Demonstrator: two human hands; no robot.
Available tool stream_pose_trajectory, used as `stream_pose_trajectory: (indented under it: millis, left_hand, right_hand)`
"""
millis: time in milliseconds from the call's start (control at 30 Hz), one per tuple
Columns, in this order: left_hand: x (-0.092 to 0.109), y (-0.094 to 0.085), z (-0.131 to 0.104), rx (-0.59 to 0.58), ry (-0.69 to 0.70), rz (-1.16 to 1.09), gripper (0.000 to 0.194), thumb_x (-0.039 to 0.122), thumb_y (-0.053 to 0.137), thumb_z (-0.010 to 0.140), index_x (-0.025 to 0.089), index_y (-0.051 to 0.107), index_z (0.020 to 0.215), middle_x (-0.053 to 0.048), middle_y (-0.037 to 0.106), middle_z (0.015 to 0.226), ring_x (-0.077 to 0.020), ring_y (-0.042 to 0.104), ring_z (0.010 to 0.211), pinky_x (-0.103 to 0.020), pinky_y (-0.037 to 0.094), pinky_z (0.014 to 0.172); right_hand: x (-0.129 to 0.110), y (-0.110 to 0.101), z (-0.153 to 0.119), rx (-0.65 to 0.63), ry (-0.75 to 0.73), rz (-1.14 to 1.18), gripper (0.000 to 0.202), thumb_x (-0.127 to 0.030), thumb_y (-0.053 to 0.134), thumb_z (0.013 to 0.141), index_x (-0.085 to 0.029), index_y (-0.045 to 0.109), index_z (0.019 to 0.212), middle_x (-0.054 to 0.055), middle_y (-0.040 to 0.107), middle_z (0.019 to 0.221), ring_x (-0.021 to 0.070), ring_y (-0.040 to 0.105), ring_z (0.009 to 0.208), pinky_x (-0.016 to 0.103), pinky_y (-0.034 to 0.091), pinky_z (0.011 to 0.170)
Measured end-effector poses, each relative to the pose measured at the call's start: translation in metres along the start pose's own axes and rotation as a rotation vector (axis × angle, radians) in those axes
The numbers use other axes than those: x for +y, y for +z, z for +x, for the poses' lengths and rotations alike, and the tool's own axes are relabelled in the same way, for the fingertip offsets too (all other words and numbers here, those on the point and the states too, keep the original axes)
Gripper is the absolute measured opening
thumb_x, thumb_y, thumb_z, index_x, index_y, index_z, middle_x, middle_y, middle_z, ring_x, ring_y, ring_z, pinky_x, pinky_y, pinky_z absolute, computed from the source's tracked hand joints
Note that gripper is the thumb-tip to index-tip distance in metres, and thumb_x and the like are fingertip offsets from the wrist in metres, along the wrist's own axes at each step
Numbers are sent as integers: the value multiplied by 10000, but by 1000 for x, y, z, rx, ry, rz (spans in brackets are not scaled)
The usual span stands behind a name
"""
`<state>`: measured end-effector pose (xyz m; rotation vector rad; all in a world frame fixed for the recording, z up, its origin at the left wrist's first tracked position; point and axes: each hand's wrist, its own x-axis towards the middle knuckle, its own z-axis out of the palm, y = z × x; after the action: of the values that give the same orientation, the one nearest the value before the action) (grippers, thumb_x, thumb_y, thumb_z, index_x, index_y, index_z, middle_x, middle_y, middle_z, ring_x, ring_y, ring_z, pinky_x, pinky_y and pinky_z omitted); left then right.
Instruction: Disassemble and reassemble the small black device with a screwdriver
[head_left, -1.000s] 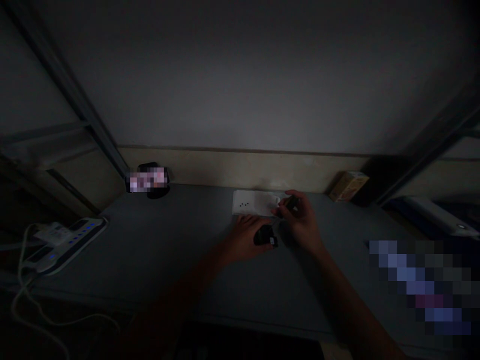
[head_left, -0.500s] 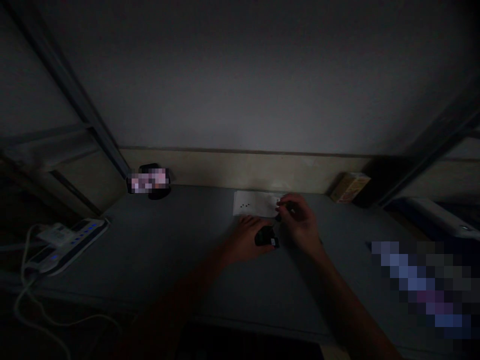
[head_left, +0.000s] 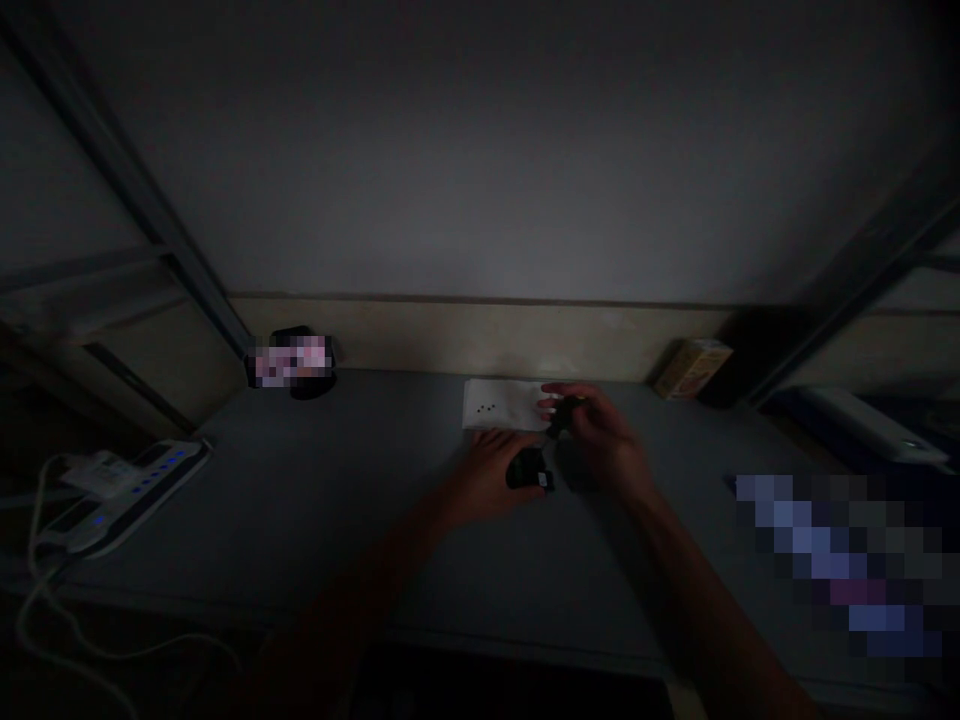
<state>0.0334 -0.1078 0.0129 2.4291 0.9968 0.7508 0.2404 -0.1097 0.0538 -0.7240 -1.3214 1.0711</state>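
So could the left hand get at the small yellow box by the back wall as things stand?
Probably not easily: the left hand holds a small dark object, and the right hand sits between it and the yellow box.

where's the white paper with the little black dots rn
In the head view the white paper lies flat on the grey table near the back wall, just beyond the left hand and left of the right hand.

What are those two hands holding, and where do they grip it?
The left hand grips a small black object at its left end. The right hand pinches a smaller dark piece in its fingertips; the exact spot is too dark to tell.
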Motion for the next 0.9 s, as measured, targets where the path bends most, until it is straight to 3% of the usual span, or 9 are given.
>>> stream_pose_trajectory:
  millis: [133, 267, 333, 400, 467, 600, 733, 800, 900]
  left_hand:
    - [0, 0, -1, 3, 13, 15, 639, 399, 819, 846, 328, 525, 1408, -40, 641, 1381, -296, 558, 1293, -463, 370, 1105]
    - [2, -2, -2, 3, 13, 22, 625, 392, 816, 849, 326, 533, 1403, -43, 652, 1360, -296, 569, 1278, -458, 372, 1101]
    - [3, -3, -2, 2, 11, 19, 624, 390, 821, 844, 325, 539, 1397, -43, 653, 1355, -297, 567, 1279, -454, 376, 1095]
    - [3, -3, -1, -1, 7, 19, 629, 385, 825, 840, 330, 538, 1396, -39, 651, 1359, -297, 562, 1287, -456, 376, 1094]
    - [3, -3, -1, -8, 5, 19, 631, 387, 825, 840, 334, 533, 1398, -34, 652, 1357, -294, 563, 1286, -455, 377, 1092]
    - [3, -4, 0, -18, 3, 15, 628, 389, 829, 837, 328, 537, 1390, -39, 654, 1359, -295, 570, 1275, -455, 379, 1080]
    - [3, -5, 0, -24, 0, 0, 630, 378, 838, 821, 325, 550, 1378, -38, 659, 1354, -298, 566, 1283, -452, 377, 1086]
    - [3, -6, 0, -30, -2, -10, 621, 374, 836, 819, 333, 554, 1371, -27, 659, 1354, -293, 564, 1288, -449, 373, 1098]
    - [4, -8, 0, -42, -7, -14, 603, 370, 829, 825, 341, 557, 1363, -20, 663, 1348, -289, 569, 1283, -453, 371, 1108]
  right_hand:
    - [3, 1, 1, 54, -2, 64, 122, -394, 630, 966, -312, 704, 1016, 42, 639, 1378, 251, 691, 1088, 444, 551, 942]
    - [8, -7, 2, 193, -120, -218, 90, -386, 727, 913, -295, 733, 912, 28, 671, 1053, 202, 647, 918, 360, 544, 860]
    - [10, -10, 3, 169, -101, -237, 112, -362, 744, 904, -316, 751, 1007, 21, 680, 989, 199, 645, 905, 354, 538, 861]
    - [10, -12, 2, 125, -68, -158, 273, -352, 713, 928, -351, 718, 1201, 25, 706, 1046, 210, 667, 951, 374, 539, 882]
    - [10, -11, 2, 104, -63, -96, 309, -355, 656, 964, -348, 688, 1272, 33, 718, 1068, 222, 681, 983, 399, 537, 907]
    - [9, -6, 2, 110, -80, -110, 234, -429, 583, 998, -297, 734, 1119, 53, 717, 1072, 239, 676, 1008, 406, 537, 897]
    - [3, -3, 2, 224, -68, -297, 167, -427, 749, 887, -304, 748, 999, 23, 668, 961, 203, 644, 855, 353, 544, 780]
    - [-1, -3, 1, 223, -67, -337, 154, -395, 775, 868, -312, 757, 997, 19, 658, 922, 196, 632, 818, 353, 546, 769]
    - [-4, -4, 1, 128, -80, -290, 228, -380, 734, 907, -332, 747, 1130, 37, 707, 1014, 225, 669, 934, 396, 554, 862]
